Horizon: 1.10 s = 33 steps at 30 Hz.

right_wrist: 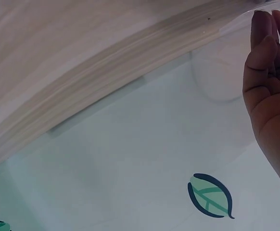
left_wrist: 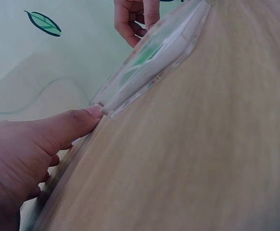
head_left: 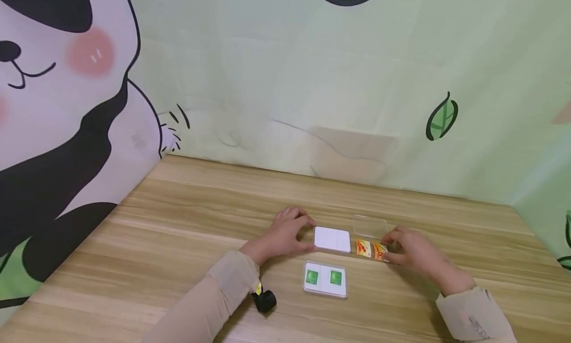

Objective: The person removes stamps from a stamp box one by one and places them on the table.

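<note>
White case [head_left: 332, 239] lies on the counter [head_left: 178, 221], its left corners pinched by thumb and forefinger of our left grip [head_left: 285, 233]. Our right grip [head_left: 412, 251] narrowly pinches an orange card [head_left: 379, 251], fingertips hiding its right edge. Beyond that, a clear panel [head_left: 370, 225] shows faintly. Nearer us sits a green-marked case [head_left: 324, 279]; counter stretches widely left of our left grip.

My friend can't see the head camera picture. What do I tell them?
A person's left hand is beside a flat white rectangle, the right hand at two small orange pieces, on a wooden table. Nearer lies a clear case with two green squares; behind, a panda backdrop.
</note>
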{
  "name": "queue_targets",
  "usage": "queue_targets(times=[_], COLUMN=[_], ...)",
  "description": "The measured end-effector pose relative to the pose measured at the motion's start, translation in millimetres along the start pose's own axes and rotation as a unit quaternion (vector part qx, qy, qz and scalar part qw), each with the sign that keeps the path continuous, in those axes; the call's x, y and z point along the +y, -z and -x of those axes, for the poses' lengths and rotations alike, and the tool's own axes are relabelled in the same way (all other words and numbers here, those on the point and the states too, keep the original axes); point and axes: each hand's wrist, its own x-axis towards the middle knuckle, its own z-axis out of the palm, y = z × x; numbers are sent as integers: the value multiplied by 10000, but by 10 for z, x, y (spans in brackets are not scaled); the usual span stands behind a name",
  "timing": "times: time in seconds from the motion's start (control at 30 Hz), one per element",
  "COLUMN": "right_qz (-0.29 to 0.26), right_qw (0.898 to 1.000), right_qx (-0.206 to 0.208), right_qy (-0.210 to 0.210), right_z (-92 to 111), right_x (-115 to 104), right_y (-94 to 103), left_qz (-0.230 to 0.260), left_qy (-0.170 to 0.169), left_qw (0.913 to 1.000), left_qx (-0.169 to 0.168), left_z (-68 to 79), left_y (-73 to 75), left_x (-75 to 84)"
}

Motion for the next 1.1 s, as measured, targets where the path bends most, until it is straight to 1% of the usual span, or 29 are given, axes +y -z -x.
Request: queue_targets(times=[0.27,0.43,0.67,0.9,1.1], right_qz=[-26,26,78,20,28], right_qw=[10000,10000,9998,9995,9992], right_qx=[-35,-21,154,327,388], right_qy=[-77,-53,-75,-44,-90], right_z=[-37,-48,-46,-82,-101], right_x=[-15,-29,-39,-56,-59], right_y=[26,27,5,-8,-11], left_qz=[-1,-27,-67,-78,-13], left_qy=[-19,-27,-56,-4,31], left_qw=[10000,10000,10000,9999,10000], left_qx=[34,-1,-23,-84,-74], left_z=[-7,-7,-11,-4,2], left_y=[-2,0,13,29,29], left_x=[-17,-21,-12,-10,15])
